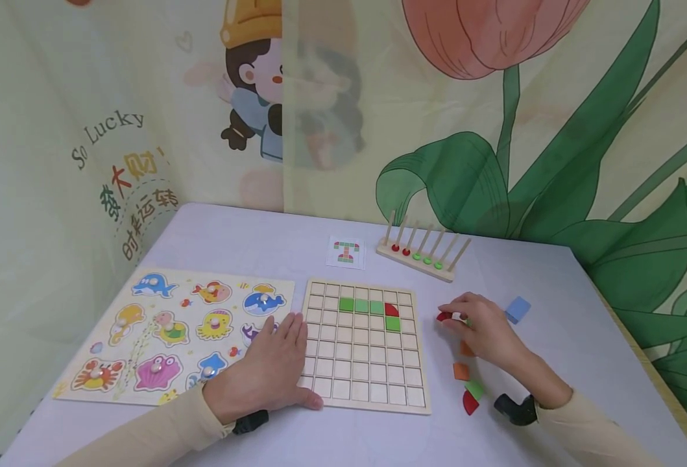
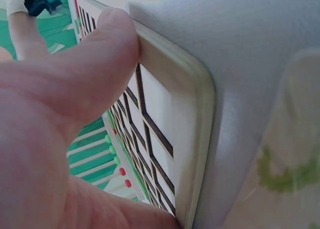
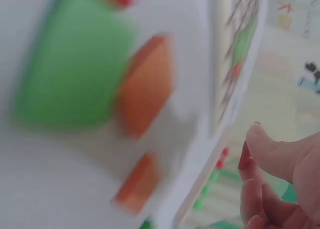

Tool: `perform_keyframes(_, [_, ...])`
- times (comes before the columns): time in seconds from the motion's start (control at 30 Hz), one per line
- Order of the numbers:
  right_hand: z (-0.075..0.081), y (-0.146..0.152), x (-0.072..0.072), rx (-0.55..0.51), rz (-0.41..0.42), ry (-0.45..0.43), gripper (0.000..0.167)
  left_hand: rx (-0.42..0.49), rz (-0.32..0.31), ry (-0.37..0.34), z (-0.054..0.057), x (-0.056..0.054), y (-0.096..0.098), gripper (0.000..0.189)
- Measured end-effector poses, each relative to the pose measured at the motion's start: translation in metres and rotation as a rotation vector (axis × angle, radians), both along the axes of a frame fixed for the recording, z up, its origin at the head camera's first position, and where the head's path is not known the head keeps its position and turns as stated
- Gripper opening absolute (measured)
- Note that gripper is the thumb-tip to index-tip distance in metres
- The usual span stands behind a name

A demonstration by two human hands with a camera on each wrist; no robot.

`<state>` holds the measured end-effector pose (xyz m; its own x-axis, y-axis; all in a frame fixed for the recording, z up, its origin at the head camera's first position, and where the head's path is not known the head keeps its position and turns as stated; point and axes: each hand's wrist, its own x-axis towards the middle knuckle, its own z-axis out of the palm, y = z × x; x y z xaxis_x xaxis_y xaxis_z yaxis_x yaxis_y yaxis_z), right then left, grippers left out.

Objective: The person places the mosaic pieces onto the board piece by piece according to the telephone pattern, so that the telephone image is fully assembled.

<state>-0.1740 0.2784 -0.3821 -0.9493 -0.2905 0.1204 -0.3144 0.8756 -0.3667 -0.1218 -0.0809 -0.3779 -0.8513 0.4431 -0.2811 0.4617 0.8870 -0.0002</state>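
My left hand (image 1: 270,363) rests with its fingers straight along the left edge of a wooden grid board (image 1: 425,389). In the left wrist view its thumb (image 2: 117,34) touches the board's rim. Several green squares (image 1: 346,304) and a red quarter-circle piece (image 1: 391,310) lie in the board's upper cells. Right of the board, my right hand (image 1: 486,327) pinches another red quarter-circle piece (image 1: 444,316) between thumb and fingertips, raised off the table in the right wrist view. Below that hand lie orange squares (image 1: 461,371), a green piece (image 1: 474,390) and a red quarter-circle (image 1: 470,403).
A sea-animal knob puzzle (image 1: 191,350) lies left of the grid board. Behind the board are a pattern card (image 1: 346,259) and a peg rack (image 1: 416,261) with red and green beads. A blue block (image 1: 518,309) sits beyond the right hand.
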Motion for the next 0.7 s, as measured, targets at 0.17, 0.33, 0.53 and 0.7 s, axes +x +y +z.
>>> perform_keyframes(0.17, [0.004,-0.030,-0.006,-0.034,0.068,0.046,0.029,0.019,0.012,-0.008,0.001,0.000,0.000,0.121])
perform_keyframes(0.33, [0.003,-0.060,-0.017,-0.056,0.176,0.059,0.025,0.034,0.022,-0.017,0.000,0.000,0.000,0.121])
perform_keyframes(0.53, [0.000,-0.095,-0.030,-0.042,0.283,0.066,0.024,0.021,0.028,-0.021,-0.002,-0.001,0.000,0.122])
perform_keyframes(0.7, [-0.003,-0.118,-0.039,-0.017,0.328,0.068,0.023,0.013,0.027,-0.023,-0.001,0.000,0.001,0.122])
